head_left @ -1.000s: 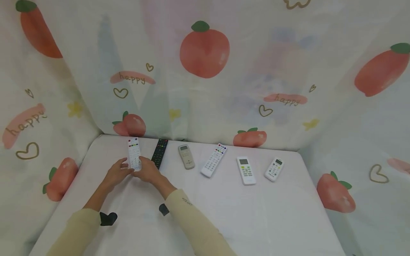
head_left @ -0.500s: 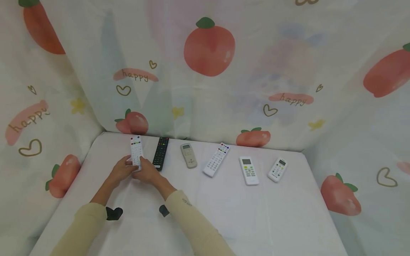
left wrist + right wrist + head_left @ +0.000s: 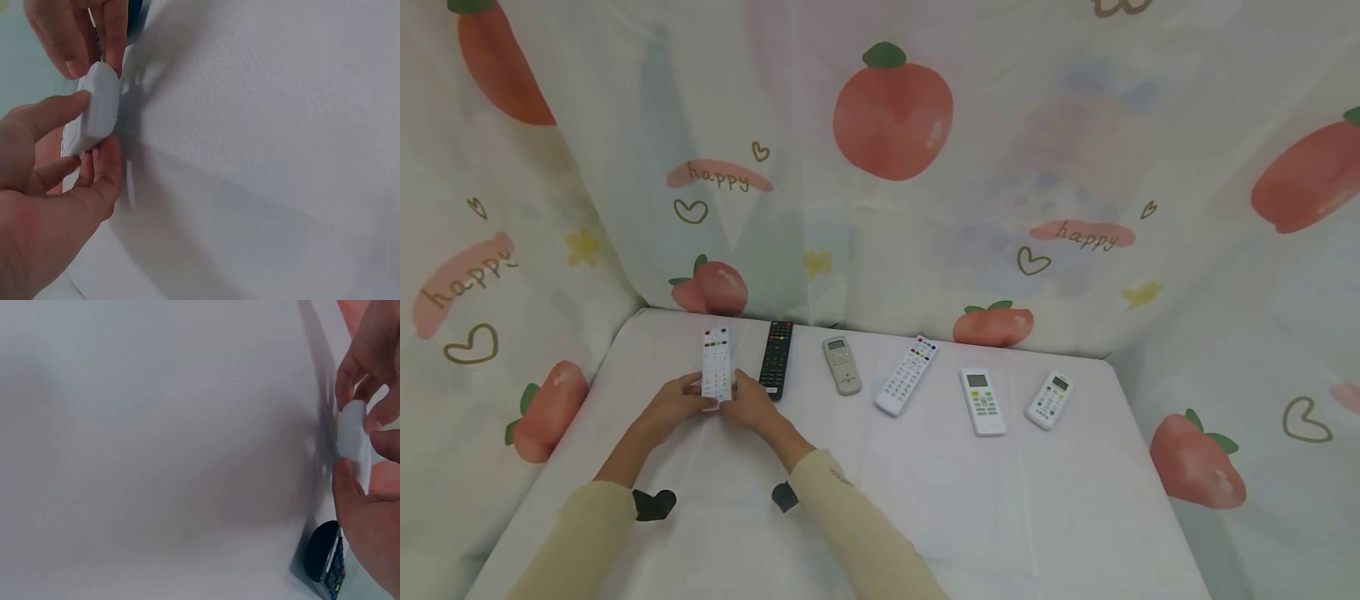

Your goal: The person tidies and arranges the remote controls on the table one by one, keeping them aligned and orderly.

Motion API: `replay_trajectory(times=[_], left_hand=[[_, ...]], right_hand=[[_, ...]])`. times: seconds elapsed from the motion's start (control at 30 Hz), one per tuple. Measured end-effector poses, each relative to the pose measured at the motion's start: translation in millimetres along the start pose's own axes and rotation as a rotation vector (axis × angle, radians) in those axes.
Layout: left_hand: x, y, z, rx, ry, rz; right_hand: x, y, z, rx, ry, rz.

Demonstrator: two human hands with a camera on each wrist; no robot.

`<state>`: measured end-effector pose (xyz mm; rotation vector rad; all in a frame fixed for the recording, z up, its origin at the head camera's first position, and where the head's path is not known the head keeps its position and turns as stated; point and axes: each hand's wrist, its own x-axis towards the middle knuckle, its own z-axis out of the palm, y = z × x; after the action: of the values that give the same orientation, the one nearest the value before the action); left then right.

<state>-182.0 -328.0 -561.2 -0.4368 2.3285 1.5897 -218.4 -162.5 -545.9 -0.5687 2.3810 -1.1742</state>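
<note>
Remote, white plastic [image 3: 717, 371]: slim, long, face up with rows of small buttons, coloured keys toward its far end; body smooth, near end bluntly rounded. Located at the left of the row, between both hands; whether its underside touches the cloth, cannot tell.

Left hand [image 3: 672, 407]: thumb and fingers curled, gripping the near part of this remote from its left side.

Right hand [image 3: 751, 403]: thumb and fingers pinching the same part from the right side.

Sleeves, pale yellow fabric [image 3: 868, 525]: long, one on each forearm.

Remote, black [image 3: 777, 360]: straight, narrow, dense keys; just beside the right hand.

Remote, beige [image 3: 842, 365]: rounded corners, small display.

Remote, long white [image 3: 907, 375]: slanted, coloured keys at the far end.

Remote, white with dark display [image 3: 982, 402]: blocky, squared outline.

Remote, short white [image 3: 1050, 400]: compact, slanted, rightmost.

Tabletop, white cloth [image 3: 970, 508]: matt, finely woven, faintly creased.

Backdrop, printed sheet [image 3: 895, 242]: softly folded, patterned with red fruit, hearts, lettering.
</note>
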Motion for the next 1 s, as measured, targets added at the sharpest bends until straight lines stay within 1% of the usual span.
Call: replay_trajectory(times=[0.1, 0.2, 0.33, 0.4, 0.53, 0.67, 0.8, 1.0], left_hand=[[-4.9, -1.9, -3.6, -0.081, -0.044, 0.017], [-12.0, -1.3, -6.2, -0.148, -0.082, 0.041], [-21.9, -0.2, -8.2, -0.158, -0.104, 0.055], [-25.2, -0.7, -8.7, -0.15, -0.101, 0.052], [-30.5, 0.4, -7.9, -0.144, -0.086, 0.047], [-36.9, 2.4, -5.6, -0.115, -0.09, 0.067], [-44.5, 0.7, -4.1, -0.075, -0.1, 0.09], [-54.5, 2.5, -0.9, -0.052, -0.11, 0.126]], right_hand=[[-2.0, -3.8, -2.6, 0.005, -0.001, 0.069], [-3.8, -5.7, -2.9, 0.054, -0.002, 0.118], [-6.6, -5.2, -1.3, 0.142, -0.009, 0.142], [-8.2, -5.5, -1.3, 0.179, -0.015, 0.135], [-11.6, -7.3, -3.3, 0.2, -0.026, 0.113], [-16.8, -4.0, -3.2, 0.218, -0.017, 0.085], [-25.3, -2.5, -3.2, 0.25, -0.018, 0.063], [-36.2, 0.5, -4.6, 0.274, -0.019, 0.037]])
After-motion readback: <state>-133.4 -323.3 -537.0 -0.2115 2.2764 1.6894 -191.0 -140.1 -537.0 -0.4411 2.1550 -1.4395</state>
